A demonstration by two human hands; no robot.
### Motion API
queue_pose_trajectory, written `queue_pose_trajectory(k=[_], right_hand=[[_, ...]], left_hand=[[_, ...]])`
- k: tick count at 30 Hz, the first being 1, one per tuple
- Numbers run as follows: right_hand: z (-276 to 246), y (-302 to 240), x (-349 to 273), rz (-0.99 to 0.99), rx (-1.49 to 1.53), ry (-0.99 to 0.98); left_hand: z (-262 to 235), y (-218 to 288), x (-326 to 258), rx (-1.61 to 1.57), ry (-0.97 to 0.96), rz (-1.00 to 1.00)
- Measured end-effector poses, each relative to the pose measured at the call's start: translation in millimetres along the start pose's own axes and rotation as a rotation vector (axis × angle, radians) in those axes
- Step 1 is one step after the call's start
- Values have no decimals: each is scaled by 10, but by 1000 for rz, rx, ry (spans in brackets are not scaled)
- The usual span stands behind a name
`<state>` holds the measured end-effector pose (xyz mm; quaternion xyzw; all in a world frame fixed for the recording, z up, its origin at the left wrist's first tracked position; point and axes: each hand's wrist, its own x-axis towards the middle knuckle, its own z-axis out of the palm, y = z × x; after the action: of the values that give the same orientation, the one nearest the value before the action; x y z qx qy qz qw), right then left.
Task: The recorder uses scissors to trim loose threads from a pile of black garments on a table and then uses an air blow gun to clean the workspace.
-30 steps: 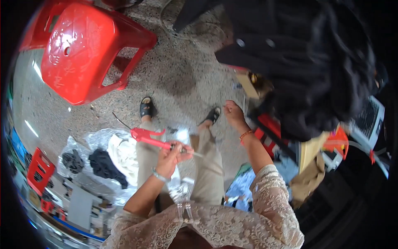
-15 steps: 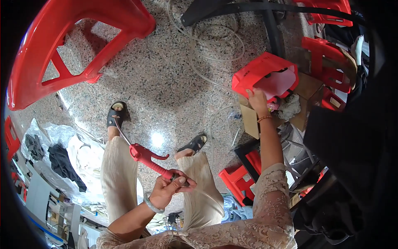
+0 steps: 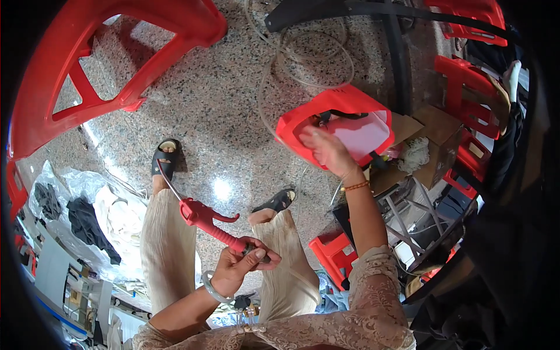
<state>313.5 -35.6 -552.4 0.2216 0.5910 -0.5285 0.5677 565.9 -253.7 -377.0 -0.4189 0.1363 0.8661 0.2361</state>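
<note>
My left hand [image 3: 239, 265] is closed around the lower end of a red air blow gun [image 3: 213, 227]. The gun's long thin metal nozzle points up and left, toward my left foot. To the right, my right hand [image 3: 331, 153] is at the mouth of a red bag [image 3: 297, 125] with a pale pink inside. Its fingers look stretched out and a little blurred, lying against the bag's near inner side. Some dark items [image 3: 338, 115] show inside the bag, too unclear to name.
A large red plastic stool [image 3: 116, 105] stands at upper left. Clear hose [image 3: 318, 58] lies coiled on the speckled floor. Right of the bag is a cardboard box [image 3: 437, 137] with white stringy material [image 3: 415, 156]. Clothes in clear plastic [image 3: 93, 227] lie at left.
The red bag has shifted left and slightly nearer, its mouth turned more toward me. My right hand moved left with it, from the rim to the opening. The left hand barely moved.
</note>
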Motion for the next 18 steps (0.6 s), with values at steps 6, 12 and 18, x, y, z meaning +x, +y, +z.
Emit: queue_pose_trajectory(k=[6,12,18], right_hand=[[-1152,302,1253,25,182,576],[-963,204,1846,-50,413,522],[-1085,297,2091,-62,473,556]], left_hand=[[47,7,47,-30,26,-26],[125,89,31,-63,45,-23],[153,143,43,-92,63,-5]])
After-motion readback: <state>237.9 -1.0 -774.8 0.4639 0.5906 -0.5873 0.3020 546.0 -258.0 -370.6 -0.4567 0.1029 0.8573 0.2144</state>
